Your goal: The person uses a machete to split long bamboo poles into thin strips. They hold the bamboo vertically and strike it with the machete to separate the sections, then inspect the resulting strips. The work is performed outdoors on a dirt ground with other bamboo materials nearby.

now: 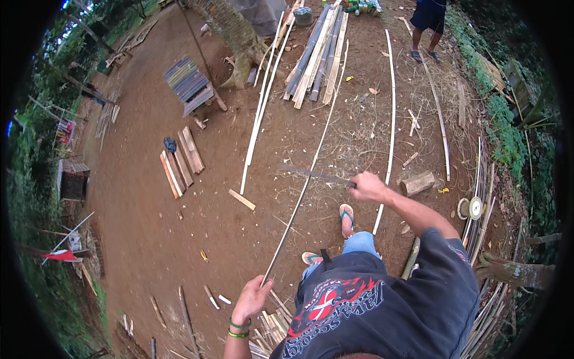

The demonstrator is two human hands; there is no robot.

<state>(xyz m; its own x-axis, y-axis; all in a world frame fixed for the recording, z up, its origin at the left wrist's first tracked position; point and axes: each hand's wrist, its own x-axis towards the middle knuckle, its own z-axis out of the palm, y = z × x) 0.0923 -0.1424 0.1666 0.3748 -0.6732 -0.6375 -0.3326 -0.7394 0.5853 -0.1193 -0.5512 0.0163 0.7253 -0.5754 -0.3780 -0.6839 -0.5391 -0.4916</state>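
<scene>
My left hand [254, 296], with beaded bands at its wrist, is closed around the near end of a long, thin bamboo strip [288, 226]. The strip runs up and to the right, away from me, toward a pile of slats. In my right hand [368, 186] is the handle of a machete [321, 176]. Its dark blade points left and lies across the strip about midway along; whether it touches is hard to tell. A sandalled foot [347, 220] stands on the dirt just below the right hand.
Long pale strips [391, 107] lie on the dirt ahead. Beyond are a slat pile [317, 54], a tree trunk [239, 42] and a slatted bench [190, 84]. A short log [418, 183] and a spool [475, 208] sit at right. A person [428, 24] stands far right.
</scene>
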